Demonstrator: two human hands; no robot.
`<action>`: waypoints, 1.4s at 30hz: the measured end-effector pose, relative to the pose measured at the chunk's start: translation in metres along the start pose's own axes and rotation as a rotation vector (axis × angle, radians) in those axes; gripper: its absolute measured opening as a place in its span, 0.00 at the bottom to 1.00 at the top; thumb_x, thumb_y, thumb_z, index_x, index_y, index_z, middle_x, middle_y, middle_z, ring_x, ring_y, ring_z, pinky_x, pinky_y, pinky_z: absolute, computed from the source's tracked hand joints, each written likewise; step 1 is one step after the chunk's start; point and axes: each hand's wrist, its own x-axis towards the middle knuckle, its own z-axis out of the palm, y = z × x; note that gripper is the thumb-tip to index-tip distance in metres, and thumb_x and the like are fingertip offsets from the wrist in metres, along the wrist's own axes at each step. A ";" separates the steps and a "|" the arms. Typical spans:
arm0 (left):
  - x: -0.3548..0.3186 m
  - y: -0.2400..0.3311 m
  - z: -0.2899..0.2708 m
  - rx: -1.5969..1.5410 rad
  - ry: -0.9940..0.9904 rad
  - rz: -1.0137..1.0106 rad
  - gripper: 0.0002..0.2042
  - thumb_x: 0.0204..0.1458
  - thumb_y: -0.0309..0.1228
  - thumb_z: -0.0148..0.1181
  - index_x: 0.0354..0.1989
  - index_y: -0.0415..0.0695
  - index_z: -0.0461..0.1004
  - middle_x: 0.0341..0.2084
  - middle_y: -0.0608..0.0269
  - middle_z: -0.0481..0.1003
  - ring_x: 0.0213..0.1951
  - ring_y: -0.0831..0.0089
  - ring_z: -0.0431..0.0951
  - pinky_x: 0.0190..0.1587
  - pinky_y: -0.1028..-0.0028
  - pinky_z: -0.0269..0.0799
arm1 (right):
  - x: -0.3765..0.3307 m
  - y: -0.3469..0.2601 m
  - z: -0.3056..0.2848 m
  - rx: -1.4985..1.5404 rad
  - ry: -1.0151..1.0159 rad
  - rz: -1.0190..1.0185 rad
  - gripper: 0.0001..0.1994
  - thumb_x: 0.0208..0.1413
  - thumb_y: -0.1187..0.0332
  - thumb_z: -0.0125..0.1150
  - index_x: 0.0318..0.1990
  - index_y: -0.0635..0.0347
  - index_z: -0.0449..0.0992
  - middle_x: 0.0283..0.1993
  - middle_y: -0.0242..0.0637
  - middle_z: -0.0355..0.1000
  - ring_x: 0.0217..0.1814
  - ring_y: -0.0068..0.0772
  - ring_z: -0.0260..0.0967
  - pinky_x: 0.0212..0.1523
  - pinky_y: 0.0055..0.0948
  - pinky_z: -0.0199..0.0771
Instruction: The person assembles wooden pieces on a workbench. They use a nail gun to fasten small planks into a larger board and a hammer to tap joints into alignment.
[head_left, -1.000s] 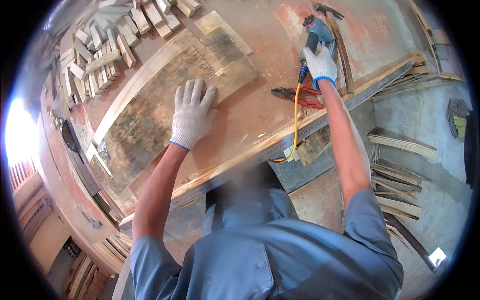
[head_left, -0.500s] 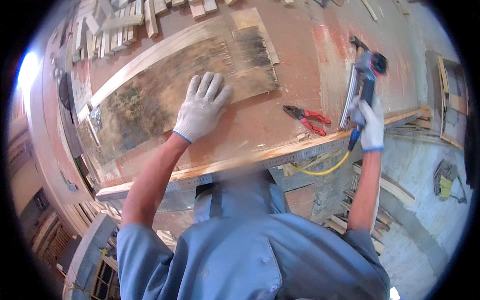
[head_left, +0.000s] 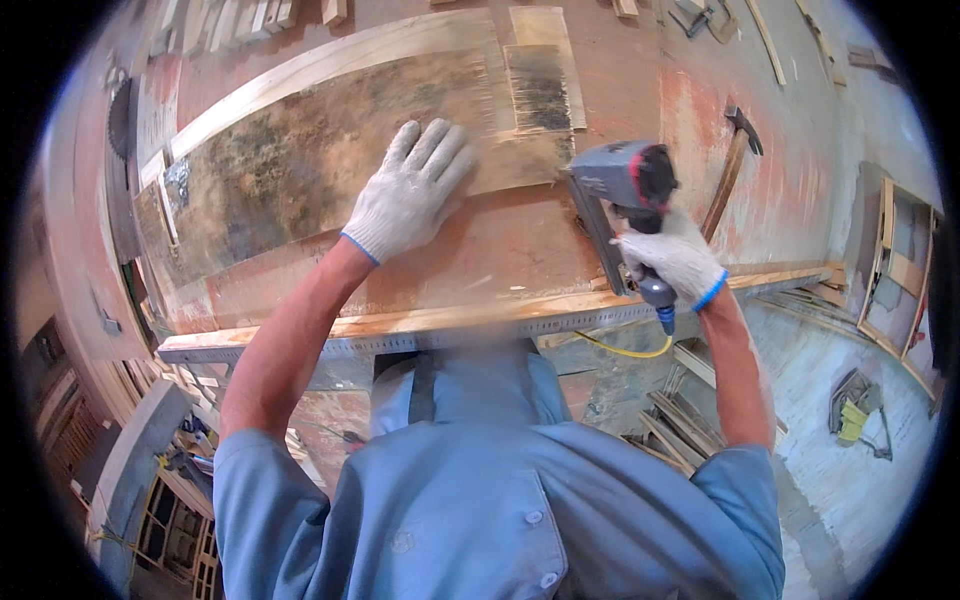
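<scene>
A wide panel of stained, dark-spotted plywood (head_left: 300, 140) lies on the reddish-brown bench. My left hand (head_left: 410, 190), in a white knit glove, rests on its near part with fingers stretched out. My gloved right hand (head_left: 675, 255) is wrapped round the handle of a grey and black air nail gun (head_left: 615, 175), held above the bench just right of the panel. From the handle's blue fitting, a yellow air hose (head_left: 630, 350) runs below the bench edge. A pale wood strip runs along the near edge beside a metal ruler (head_left: 560, 322).
A wooden-handled hammer (head_left: 728, 185) lies right of the nail gun. Wood blocks (head_left: 240, 15) are stacked at the far left, near a toothed circular blade (head_left: 122, 120). Scrap wood (head_left: 685, 425) lies below the bench, and a wooden frame (head_left: 885, 250) stands at the right.
My right hand has brought the nail gun leftward, away from the hammer and toward the panel. The red-handled pliers are now hidden. My left hand stays on the plywood; the view has shifted slightly.
</scene>
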 end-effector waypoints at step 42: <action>-0.237 -0.122 -0.008 0.124 0.267 -0.258 0.31 0.55 0.32 0.64 0.71 0.47 0.69 0.72 0.56 0.67 0.74 0.56 0.63 0.78 0.54 0.54 | -0.014 -0.115 0.229 -0.157 -0.025 -0.036 0.07 0.61 0.68 0.63 0.38 0.63 0.77 0.20 0.30 0.70 0.21 0.21 0.69 0.24 0.26 0.69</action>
